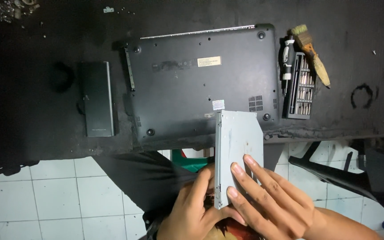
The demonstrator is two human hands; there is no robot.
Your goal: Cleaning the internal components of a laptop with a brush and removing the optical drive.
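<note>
Hands hold a flat grey metal optical drive (241,142) at the black upturned laptop's (201,80) near edge; my left hand (192,209) pinches its corner, right hand (267,195) fingers flat on top. I judge it half-withdrawn, needing a straight pull.

Both hands are low in the shot, close together near the bottom edge. The left hand (192,209) comes up from below with its fingers curled, thumb and fingertips pinching inward. The right hand (263,195) reaches in from the lower right, palm down, fingers (245,173) straight and a bit spread, pointing up and left. The right forearm runs off toward the corner.
</note>
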